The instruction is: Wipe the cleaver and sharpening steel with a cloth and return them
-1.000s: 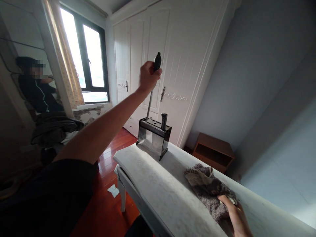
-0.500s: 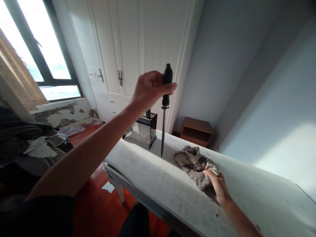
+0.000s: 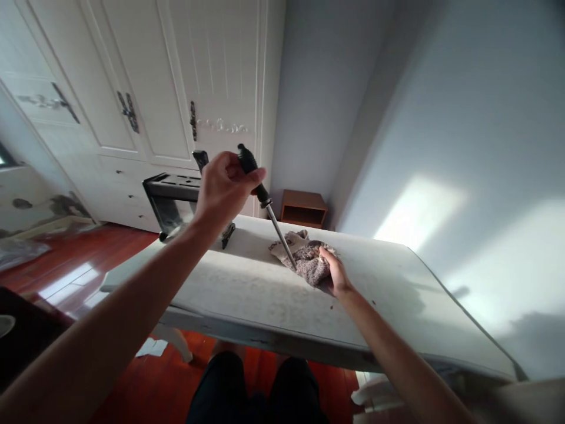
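Note:
My left hand (image 3: 225, 187) is closed round the black handle of a sharpening steel (image 3: 277, 228). Its thin metal rod slants down to the right, and the tip reaches the grey cloth (image 3: 305, 258) on the white table (image 3: 247, 294). My right hand (image 3: 335, 272) lies on the right side of that cloth with its fingers curled into it. Behind my left hand stands a dark knife block (image 3: 174, 197) with one black handle (image 3: 200, 158) sticking up from it.
White wardrobe doors (image 3: 145, 88) fill the back left. A small brown wooden cabinet (image 3: 303, 207) sits in the corner by the pale wall. Red wooden floor (image 3: 66, 265) lies to the left, with a scrap of paper (image 3: 150, 347) under the table.
My left hand lifted the sharpening steel out of the knife block, carried it right and tilted it down onto the cloth. The view swung right; my right hand stayed on the cloth.

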`<state>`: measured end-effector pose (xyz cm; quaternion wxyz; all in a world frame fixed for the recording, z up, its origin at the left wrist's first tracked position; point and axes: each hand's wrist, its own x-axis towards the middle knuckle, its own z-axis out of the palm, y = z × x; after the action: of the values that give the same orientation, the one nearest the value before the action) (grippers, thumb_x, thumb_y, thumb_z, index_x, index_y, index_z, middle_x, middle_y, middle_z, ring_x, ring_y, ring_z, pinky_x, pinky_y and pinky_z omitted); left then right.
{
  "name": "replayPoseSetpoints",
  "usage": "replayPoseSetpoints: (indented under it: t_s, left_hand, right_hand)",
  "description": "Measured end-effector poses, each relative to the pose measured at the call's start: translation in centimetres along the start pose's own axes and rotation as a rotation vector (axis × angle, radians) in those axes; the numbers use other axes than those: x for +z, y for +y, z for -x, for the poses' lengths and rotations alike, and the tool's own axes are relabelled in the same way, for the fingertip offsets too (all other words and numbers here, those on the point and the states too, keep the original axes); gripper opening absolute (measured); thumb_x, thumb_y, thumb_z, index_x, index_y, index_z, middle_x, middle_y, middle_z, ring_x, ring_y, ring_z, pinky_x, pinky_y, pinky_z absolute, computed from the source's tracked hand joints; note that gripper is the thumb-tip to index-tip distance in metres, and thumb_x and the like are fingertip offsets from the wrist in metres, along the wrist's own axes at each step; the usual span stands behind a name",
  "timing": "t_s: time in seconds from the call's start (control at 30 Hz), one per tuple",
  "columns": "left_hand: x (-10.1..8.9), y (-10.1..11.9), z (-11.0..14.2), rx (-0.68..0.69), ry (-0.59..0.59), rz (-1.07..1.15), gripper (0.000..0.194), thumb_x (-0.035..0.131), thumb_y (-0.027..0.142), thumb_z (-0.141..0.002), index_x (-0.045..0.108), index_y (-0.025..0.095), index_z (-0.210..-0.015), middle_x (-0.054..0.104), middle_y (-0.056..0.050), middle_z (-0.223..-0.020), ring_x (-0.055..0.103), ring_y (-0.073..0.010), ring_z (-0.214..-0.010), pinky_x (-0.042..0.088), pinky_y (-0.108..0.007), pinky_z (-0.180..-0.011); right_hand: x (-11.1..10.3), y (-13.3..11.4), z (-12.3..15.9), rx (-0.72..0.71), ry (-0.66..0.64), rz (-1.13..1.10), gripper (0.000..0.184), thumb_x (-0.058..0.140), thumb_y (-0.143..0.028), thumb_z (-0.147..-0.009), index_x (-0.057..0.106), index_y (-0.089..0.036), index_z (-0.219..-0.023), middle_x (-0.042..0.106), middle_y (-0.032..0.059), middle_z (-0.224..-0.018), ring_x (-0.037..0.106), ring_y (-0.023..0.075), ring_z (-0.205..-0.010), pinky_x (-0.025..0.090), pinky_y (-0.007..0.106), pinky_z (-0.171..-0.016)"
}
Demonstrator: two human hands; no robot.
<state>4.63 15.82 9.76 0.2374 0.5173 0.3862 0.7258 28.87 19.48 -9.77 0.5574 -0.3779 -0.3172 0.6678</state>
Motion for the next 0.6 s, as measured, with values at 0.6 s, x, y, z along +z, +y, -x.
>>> replayPoseSetpoints:
  t_s: [0.6]
  left_hand:
    - [7.0, -16.6, 9.7, -0.697, 0.43, 0.714, 0.01, 0.064, 0.002, -0.076, 0.057, 0.007, -0.07, 0.065, -0.008, -0.076, 0.068, -0.0169, -0.078, 0.059, -0.03, -0.073]
  right_hand:
    - [-1.6, -2.2, -1.9, 0.036, 0.071, -0.367, 0.049, 0.038, -0.055, -0.095, 0.066, -0.015, -0.099, 0.072, 0.0113, -0.094, 0.066, 0.027, -0.101, 0.05, 0.048, -0.094]
